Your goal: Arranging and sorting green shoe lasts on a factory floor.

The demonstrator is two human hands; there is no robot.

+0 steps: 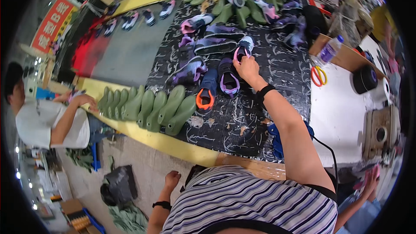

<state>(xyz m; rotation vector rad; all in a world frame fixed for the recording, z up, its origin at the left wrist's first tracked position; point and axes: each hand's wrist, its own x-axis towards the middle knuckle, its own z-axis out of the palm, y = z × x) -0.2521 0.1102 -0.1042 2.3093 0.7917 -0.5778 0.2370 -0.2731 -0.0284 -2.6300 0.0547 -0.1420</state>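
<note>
My right hand (248,69) reaches out over the black work surface, its fingers closed on the collar of a white and blue sneaker (246,43) with a pink rim. Close by stand a dark sneaker with a purple rim (228,80) and a navy one with an orange rim (207,91). Several purple-grey shoe uppers (216,45) lie left of the held sneaker. My left hand (172,180) hangs low beside my body, away from the table. Its fingers are loosely curled, and nothing shows in them.
Green shoe lasts (149,108) line the table's left front; more lie at the far end (242,11). A conveyor belt (130,47) carries shoes. At right are yellow-handled scissors (319,76), a bottle (331,50) and a black thread cone (365,79). A co-worker (52,121) stands left.
</note>
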